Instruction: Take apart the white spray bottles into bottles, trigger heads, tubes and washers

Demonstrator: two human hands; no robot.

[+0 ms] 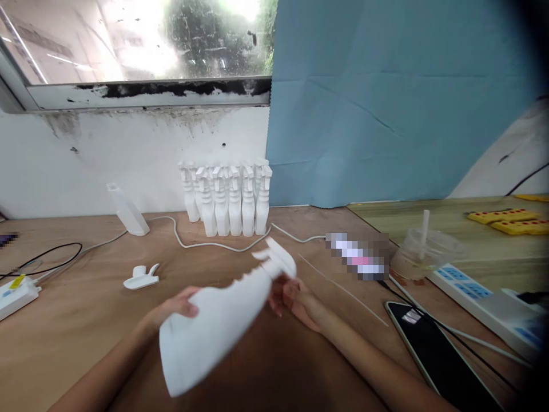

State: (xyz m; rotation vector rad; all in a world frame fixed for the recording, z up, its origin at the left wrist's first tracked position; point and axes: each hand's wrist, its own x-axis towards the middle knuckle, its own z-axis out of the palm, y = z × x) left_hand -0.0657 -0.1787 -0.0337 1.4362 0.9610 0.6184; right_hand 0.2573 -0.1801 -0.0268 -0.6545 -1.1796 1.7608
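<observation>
A white spray bottle [218,320] is held tilted above the brown tabletop, its base toward me at the lower left. My left hand [182,306] is closed around the bottle's body, with the thumb on the near face. At the upper end of the bottle is a white trigger spray head [281,260]. My right hand [294,297] has its fingers curled in against the neck side of that head, and part of its grip is hidden behind it. A loose white spray head [141,277] lies on the table to the left.
Several white spray bottles [234,200] stand grouped by the wall. One headless bottle [127,212] stands at the left. To the right are a clear cup with a straw [426,249], a phone [441,355] and a power strip [465,292]. A pale cable [210,245] crosses behind.
</observation>
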